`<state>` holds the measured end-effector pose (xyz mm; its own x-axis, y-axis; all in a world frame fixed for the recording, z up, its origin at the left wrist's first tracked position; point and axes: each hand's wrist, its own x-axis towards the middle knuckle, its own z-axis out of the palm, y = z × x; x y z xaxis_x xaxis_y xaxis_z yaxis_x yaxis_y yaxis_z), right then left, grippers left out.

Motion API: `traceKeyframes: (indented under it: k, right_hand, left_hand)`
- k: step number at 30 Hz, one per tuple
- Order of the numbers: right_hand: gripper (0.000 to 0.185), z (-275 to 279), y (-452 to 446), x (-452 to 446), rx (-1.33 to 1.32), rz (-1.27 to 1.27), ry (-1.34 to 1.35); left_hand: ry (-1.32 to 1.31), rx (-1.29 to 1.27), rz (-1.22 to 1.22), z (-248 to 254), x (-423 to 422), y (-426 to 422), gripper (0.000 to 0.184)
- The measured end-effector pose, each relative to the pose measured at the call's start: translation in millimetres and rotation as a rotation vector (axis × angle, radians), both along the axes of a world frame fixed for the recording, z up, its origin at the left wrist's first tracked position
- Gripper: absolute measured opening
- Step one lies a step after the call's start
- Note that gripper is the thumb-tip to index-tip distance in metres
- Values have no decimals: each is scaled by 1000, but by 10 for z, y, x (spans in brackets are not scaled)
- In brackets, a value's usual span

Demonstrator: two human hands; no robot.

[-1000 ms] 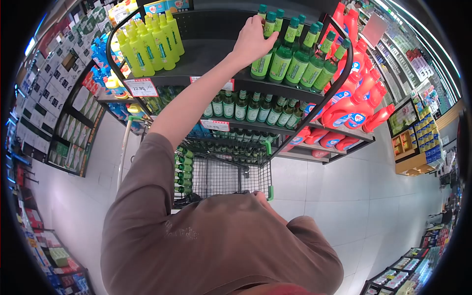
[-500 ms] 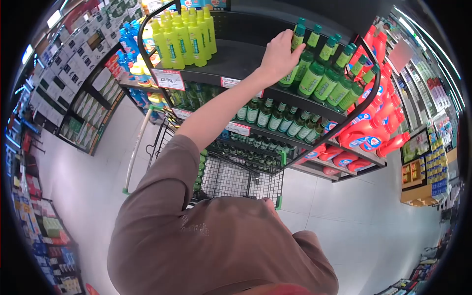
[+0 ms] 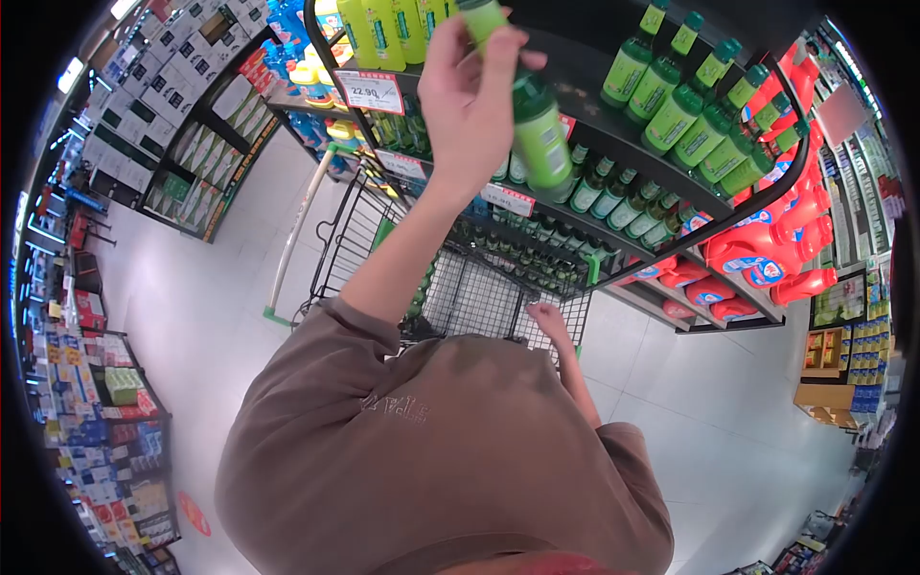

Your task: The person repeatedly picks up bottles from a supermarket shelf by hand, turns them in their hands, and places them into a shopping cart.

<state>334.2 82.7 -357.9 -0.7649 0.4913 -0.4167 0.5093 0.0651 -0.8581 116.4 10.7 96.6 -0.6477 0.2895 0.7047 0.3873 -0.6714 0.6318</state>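
Observation:
My left hand is closed around the neck of a green glass bottle with a light green label. It holds the bottle tilted, in front of the shelf edge. My right hand hovers low over the wire shopping cart, its fingers loosely curled and nothing visible in them. Similar green bottles stand in rows on the top shelf to the right. Yellow-green bottles stand on its left part, above a price tag.
Smaller dark green bottles line the shelf below. Red detergent jugs fill the rack to the right. The cart's handle is on the left, and green items lie at the cart's near side. Stacked goods border the floor at left.
My left hand has taken a green bottle off the top shelf and drawn it left and toward me. My right hand has come forward into view over the cart. The view has shifted.

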Motion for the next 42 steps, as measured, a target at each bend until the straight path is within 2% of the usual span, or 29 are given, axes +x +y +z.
traceKeyframes:
  k: [1,3,5,7,9,11,13,14,15,16,17,18,19,20,21,24,34,40,42]
  right_hand:
    - [30,275,19,-154,-28,42,88]
    - [41,1115,-126,-448,-293,-33,273]
    - [52,1828,-256,-630,-809,-83,498]
    - [57,2507,-457,-656,-996,33,664]
    - [53,2754,-600,-634,-1017,84,695]
    - [49,2794,-709,-623,-1036,139,729]
    - [37,2821,-836,-599,-693,158,662]
    - [27,2859,-913,-587,-682,124,636]
    - [27,2845,-1024,-598,-691,123,626]
    - [28,2837,-1130,-621,-540,85,663]
    - [31,2826,-1199,-629,-387,48,698]
    - [41,2737,-1224,-669,-289,28,715]
    - [41,2678,-1230,-665,-291,32,705]
    - [44,2639,-1241,-653,-185,35,684]
    - [47,2630,-1254,-638,-78,39,664]
    - [50,2674,-1263,-617,-33,41,618]
    - [50,2770,-1306,-548,0,93,528]
    - [46,2669,-1371,-541,35,80,529]
    - [40,2581,-1377,-539,-84,62,621]
  left_hand:
    - [-55,-40,0,-121,24,-108,27]
    - [-161,-134,-122,-394,-8,-258,31]
    - [-282,-186,-223,-614,-16,-375,32]
    - [-386,-185,-248,-799,-22,-424,31]
    - [-484,-168,-265,-948,-77,-461,31]
    - [-629,-112,-376,-1070,-167,-504,33]
    - [-723,-80,-444,-1192,-249,-529,32]
    - [-802,1,-662,-1309,-290,-550,31]
    - [-874,89,-882,-1404,-312,-571,29]
    - [-994,150,-992,-1494,-315,-559,29]
    - [-1001,155,-986,-1586,-318,-545,29]
    - [-1048,231,-1147,-1649,-308,-536,29]
    - [-1090,313,-1310,-1709,-301,-531,29]
    - [-1085,343,-1353,-1765,-300,-535,29]
    - [-1092,351,-1348,-1793,-283,-543,29]
    - [-1067,424,-1392,-1825,-266,-564,31]
    - [-1062,460,-1363,-1873,-202,-729,30]
    - [-1106,423,-1165,-1890,-154,-821,30]
    - [-1088,350,-1058,-1894,-165,-871,33]
